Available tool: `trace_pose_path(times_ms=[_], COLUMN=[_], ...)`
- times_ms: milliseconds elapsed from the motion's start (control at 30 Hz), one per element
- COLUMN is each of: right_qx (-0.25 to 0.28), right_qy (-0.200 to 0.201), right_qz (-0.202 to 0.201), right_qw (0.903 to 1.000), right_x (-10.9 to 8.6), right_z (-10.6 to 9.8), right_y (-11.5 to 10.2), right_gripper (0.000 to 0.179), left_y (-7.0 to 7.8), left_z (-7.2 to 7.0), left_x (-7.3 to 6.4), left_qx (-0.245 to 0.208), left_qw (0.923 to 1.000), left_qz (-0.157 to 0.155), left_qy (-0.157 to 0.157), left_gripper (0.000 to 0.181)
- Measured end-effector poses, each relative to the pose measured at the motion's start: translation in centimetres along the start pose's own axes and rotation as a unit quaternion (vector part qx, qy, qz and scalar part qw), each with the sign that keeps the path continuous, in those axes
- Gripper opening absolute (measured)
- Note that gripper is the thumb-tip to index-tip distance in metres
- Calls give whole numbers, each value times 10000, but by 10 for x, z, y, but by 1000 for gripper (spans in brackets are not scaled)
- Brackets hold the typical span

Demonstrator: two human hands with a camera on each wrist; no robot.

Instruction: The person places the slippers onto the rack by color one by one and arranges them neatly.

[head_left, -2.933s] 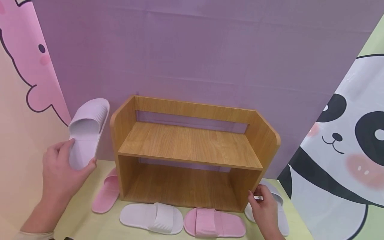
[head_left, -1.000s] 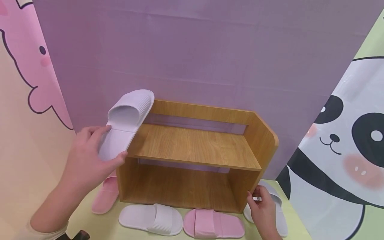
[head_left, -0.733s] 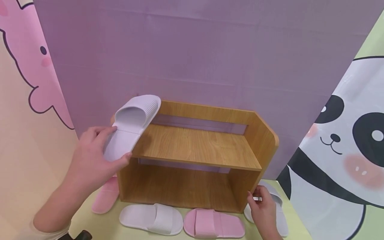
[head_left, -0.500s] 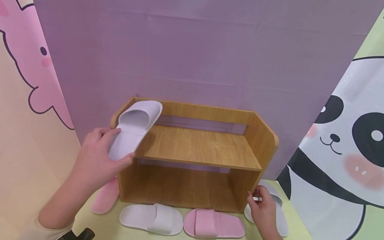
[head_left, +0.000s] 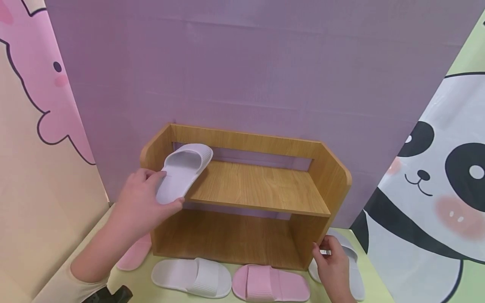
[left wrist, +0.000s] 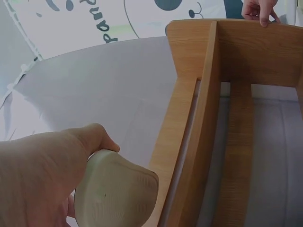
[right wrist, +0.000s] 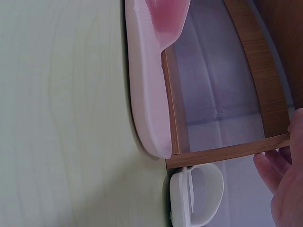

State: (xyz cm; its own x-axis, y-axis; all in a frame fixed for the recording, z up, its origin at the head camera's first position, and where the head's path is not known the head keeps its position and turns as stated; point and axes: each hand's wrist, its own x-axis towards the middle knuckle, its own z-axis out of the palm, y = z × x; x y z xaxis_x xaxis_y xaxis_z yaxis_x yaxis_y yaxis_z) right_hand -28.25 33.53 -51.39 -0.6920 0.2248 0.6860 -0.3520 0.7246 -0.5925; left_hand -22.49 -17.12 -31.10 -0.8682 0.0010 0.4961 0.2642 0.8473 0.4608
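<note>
My left hand [head_left: 142, 206] pinches the heel end of a white slipper [head_left: 182, 174], thumb on one edge and fingers on the other. The slipper tilts toe-up over the left part of the upper shelf of a wooden shoe rack [head_left: 254, 183]; whether it touches the shelf, I cannot tell. In the left wrist view the sole of this slipper [left wrist: 118, 194] shows beside the rack's boards. At the rack's right side, my right hand [head_left: 335, 267] grips the front edge of the side panel [right wrist: 222, 155], thumb on one face and fingers on the other in the right wrist view.
A white slipper [head_left: 176, 272] and a pink slipper [head_left: 291, 284] lie along the rack's front. Another pink slipper [head_left: 134, 254] sits left of it, partly behind my forearm. Right of the rack lies a white slipper [head_left: 354, 273]. A purple backdrop [head_left: 242, 71] stands behind.
My left hand has carried the white slipper rightward from beside the rack, then lowered it toward the upper shelf's left part. The right hand stays on the side panel.
</note>
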Motion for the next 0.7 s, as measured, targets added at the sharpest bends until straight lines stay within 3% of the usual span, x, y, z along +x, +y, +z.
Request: trace_pose_path(times_ms=[467, 700], right_qx=[30, -110], right_qy=[8, -72], right_qz=[55, 282], right_qw=[10000, 9995], right_x=[0, 0], right_z=[0, 1], right_y=[-1, 0], right_gripper=[22, 22], left_y=[1, -3], left_z=[26, 39], left_x=[7, 11], left_qx=[340, 622], left_qw=[9993, 9979], left_qz=[-107, -182], left_qy=[-58, -4], left_gripper=[85, 86])
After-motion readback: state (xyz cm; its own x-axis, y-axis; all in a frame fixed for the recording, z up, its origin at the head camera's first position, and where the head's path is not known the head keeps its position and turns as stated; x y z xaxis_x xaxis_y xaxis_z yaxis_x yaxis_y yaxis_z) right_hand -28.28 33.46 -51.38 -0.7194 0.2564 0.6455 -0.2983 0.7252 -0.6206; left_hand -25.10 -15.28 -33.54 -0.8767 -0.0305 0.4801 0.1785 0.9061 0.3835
